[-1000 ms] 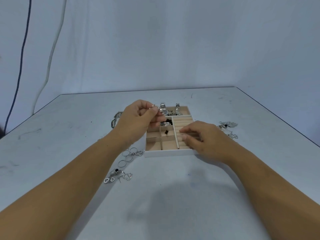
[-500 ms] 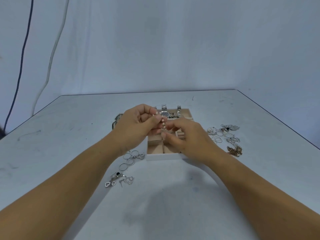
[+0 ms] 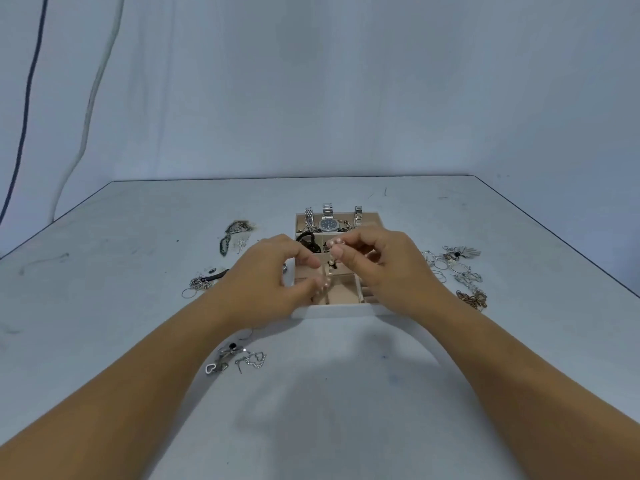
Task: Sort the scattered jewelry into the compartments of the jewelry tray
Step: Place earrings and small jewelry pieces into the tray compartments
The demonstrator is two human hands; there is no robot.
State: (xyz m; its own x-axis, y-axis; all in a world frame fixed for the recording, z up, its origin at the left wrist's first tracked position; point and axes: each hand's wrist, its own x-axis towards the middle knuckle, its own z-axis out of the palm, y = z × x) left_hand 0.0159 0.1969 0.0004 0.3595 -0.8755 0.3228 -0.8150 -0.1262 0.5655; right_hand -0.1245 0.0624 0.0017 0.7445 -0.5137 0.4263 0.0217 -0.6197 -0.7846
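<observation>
The white jewelry tray with beige compartments lies at the table's middle, partly hidden by both hands. Watches fill its back compartment and a dark piece sits behind my left hand. My right hand pinches the top of a short pearl strand between thumb and forefinger above the tray. The strand hangs down toward my left hand, whose curled fingertips hold its lower end over the tray's left compartments.
Loose jewelry lies around the tray: hoops and a chain at the left, a dark tangled piece at the back left, heart earrings near my left forearm, silver pieces and a gold chain at the right.
My right hand left the tray's right side, rose to meet my left hand and took the pearl strand's top. My left hand slid down to the strand's lower end.
</observation>
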